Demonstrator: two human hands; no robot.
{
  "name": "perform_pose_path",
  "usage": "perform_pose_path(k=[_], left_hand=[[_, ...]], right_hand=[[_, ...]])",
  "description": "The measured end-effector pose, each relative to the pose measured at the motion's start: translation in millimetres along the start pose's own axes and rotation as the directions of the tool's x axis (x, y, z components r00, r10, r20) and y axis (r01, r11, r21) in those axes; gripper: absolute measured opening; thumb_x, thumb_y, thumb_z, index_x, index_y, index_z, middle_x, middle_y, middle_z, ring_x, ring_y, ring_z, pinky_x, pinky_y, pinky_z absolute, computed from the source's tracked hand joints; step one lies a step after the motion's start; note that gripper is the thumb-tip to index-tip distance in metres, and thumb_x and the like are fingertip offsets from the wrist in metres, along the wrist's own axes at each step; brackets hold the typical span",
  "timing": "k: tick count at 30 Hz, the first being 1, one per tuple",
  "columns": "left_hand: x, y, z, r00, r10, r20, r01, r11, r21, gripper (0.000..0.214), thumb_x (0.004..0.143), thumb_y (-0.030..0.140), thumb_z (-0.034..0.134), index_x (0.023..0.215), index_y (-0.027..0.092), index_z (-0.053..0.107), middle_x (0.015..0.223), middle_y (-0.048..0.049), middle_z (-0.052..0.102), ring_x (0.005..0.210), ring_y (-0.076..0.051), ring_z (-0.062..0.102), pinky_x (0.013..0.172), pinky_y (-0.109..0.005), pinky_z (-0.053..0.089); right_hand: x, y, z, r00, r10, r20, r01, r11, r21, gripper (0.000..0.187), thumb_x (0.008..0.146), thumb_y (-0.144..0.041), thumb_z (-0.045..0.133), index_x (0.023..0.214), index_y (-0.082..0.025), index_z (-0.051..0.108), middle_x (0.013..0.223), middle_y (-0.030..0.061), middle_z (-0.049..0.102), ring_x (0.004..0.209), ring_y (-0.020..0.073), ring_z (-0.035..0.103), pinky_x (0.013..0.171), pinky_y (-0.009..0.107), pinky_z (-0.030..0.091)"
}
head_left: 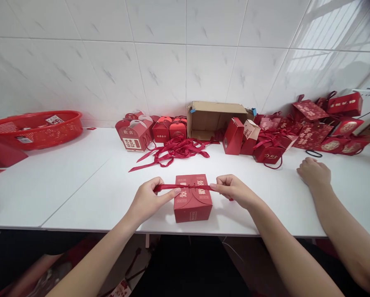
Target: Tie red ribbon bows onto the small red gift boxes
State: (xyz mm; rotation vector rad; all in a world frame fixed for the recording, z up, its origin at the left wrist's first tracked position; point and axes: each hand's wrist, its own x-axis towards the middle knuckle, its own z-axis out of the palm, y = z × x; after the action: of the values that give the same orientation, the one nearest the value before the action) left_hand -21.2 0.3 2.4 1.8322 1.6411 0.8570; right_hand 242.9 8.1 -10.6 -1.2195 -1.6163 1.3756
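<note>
A small red gift box [192, 202] with gold printing stands near the front edge of the white table [79, 181]. A red ribbon [187, 187] lies stretched across the top of the box. My left hand [147, 200] pinches the ribbon's left end beside the box. On the other side, my right hand [234, 190] pinches the right end. Both hands are closed on the ribbon and pull it taut over the lid.
Another person's hand [314, 173] rests closed on the table at the right. A heap of loose red ribbons [175, 150] lies behind the box. Folded red boxes [141, 132], an open cardboard carton [212, 119], red bags [314, 132] and a red basket [39, 128] line the tiled wall.
</note>
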Motion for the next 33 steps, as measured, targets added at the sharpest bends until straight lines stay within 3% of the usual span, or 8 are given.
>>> perform_pose_path(k=[8,13,16,18,21,24,29,33], left_hand=[[0.2,1.4,-1.0,1.0,-0.011,0.005,0.011,1.0,0.018,0.051,0.065,0.055,0.067,0.061,0.02,0.03,0.06,0.0066,0.028,0.055,-0.009,0.028,0.052,-0.023,0.025],[3.2,-2.1,-3.4,0.993,0.021,0.115,-0.015,0.999,-0.051,0.043,0.07,0.051,0.064,0.066,0.021,0.033,0.061,0.0068,0.033,0.055,-0.01,0.037,0.052,-0.023,0.031],[0.4,4.9,-5.3,0.992,0.126,0.021,-0.123,0.988,-0.092,0.035,0.072,0.048,0.065,0.086,0.023,0.044,0.088,0.0004,0.053,0.083,-0.017,0.055,0.071,-0.03,0.045],[-3.7,16.6,-5.1,0.966,0.254,-0.058,-0.257,0.964,-0.064,0.034,0.074,0.044,0.064,0.096,0.024,0.047,0.107,-0.0031,0.053,0.104,-0.021,0.052,0.089,-0.036,0.043],[-8.3,40.7,1.3,0.906,0.423,-0.022,-0.423,0.906,0.001,0.033,0.074,0.041,0.066,0.096,0.024,0.049,0.108,-0.004,0.054,0.108,-0.022,0.051,0.094,-0.037,0.04],[-4.8,59.8,13.1,0.857,0.513,-0.055,-0.507,0.857,0.099,0.034,0.071,0.036,0.07,0.095,0.023,0.049,0.104,-0.0047,0.056,0.104,-0.024,0.052,0.091,-0.039,0.04],[11.4,63.8,21.6,0.79,0.539,-0.292,-0.498,0.842,0.207,0.023,0.074,0.026,0.063,0.091,0.021,0.047,0.095,-0.0042,0.057,0.095,-0.023,0.054,0.086,-0.039,0.039],[12.4,61.8,19.0,0.779,0.53,-0.336,-0.485,0.848,0.213,0.027,0.072,0.028,0.065,0.091,0.021,0.047,0.095,-0.0037,0.057,0.093,-0.023,0.054,0.084,-0.037,0.04]], right_hand=[[-3.9,-2.9,0.1,0.999,0.011,-0.036,-0.012,1.0,-0.019,0.048,0.072,-0.051,0.068,0.054,-0.018,0.039,0.047,-0.0087,0.03,0.046,0.0053,0.025,0.046,0.023,0.017],[-13.9,-2.2,-2.6,1.0,0.018,0.023,-0.021,0.989,0.146,0.041,0.079,-0.05,0.062,0.059,-0.016,0.05,0.055,-0.0025,0.05,0.05,0.0068,0.037,0.049,0.023,0.025],[-22.6,-10.7,-5.2,0.998,-0.036,0.046,0.021,0.957,0.288,0.038,0.08,-0.047,0.062,0.062,-0.015,0.057,0.062,0.0009,0.053,0.06,0.0105,0.048,0.056,0.024,0.035],[-26.4,-20.7,-4.6,0.995,-0.089,0.044,0.066,0.925,0.375,0.033,0.08,-0.043,0.064,0.064,-0.015,0.059,0.064,0.001,0.053,0.065,0.012,0.051,0.061,0.025,0.04],[-26.9,-38.6,0.9,0.986,-0.168,0.017,0.146,0.896,0.42,0.025,0.08,-0.037,0.065,0.067,-0.016,0.062,0.066,0.0005,0.055,0.065,0.0117,0.053,0.067,0.026,0.043],[-24.9,-53.4,7.4,0.98,-0.197,0.005,0.181,0.912,0.369,0.022,0.081,-0.037,0.063,0.07,-0.018,0.063,0.068,0.001,0.058,0.067,0.0132,0.056,0.067,0.027,0.045],[-27.1,-56.0,9.4,0.978,-0.177,-0.106,0.191,0.973,0.131,0.027,0.079,-0.044,0.064,0.075,-0.017,0.064,0.067,0.0023,0.06,0.064,0.0142,0.055,0.06,0.027,0.046],[-23.9,-46.0,14.6,0.979,-0.142,-0.15,0.137,0.99,-0.044,0.041,0.077,-0.038,0.066,0.113,-0.018,0.062,0.064,-0.0017,0.056,0.061,0.0132,0.053,0.057,0.027,0.044]])
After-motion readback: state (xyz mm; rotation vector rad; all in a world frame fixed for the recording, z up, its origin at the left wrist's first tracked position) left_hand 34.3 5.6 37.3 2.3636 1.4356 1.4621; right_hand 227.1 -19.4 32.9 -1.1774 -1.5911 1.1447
